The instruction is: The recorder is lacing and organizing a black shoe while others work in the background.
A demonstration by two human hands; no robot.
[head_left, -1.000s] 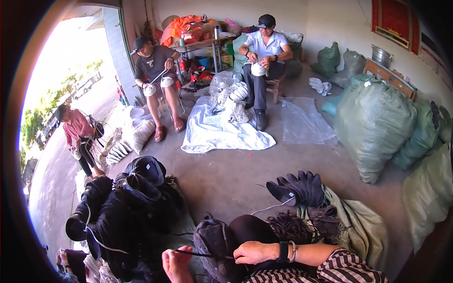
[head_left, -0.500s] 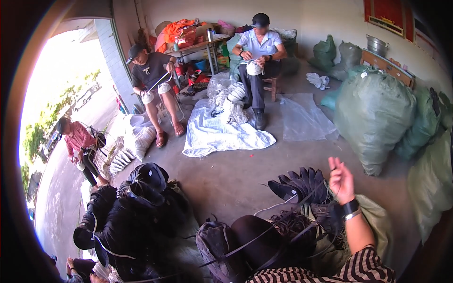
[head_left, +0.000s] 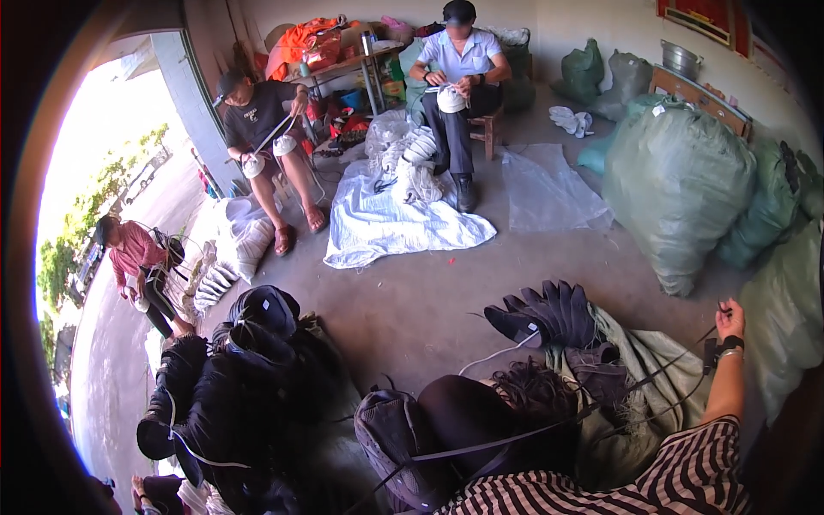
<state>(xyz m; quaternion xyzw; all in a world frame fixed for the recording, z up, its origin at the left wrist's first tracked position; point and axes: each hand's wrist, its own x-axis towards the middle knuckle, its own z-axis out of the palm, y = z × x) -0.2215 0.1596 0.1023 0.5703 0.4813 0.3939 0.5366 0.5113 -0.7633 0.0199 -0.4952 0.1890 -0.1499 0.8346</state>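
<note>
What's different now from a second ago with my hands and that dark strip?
Your right hand swung from your lap far out to the right, drawing the dark strip across your lap. Your left hand dropped out of view. The large green sack and seated co-workers stayed put.

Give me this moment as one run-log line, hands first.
Right hand: holds dark strip, arm out rightward | left hand: out of view | strip: runs toward lower left | nearby: black pile at left
</note>
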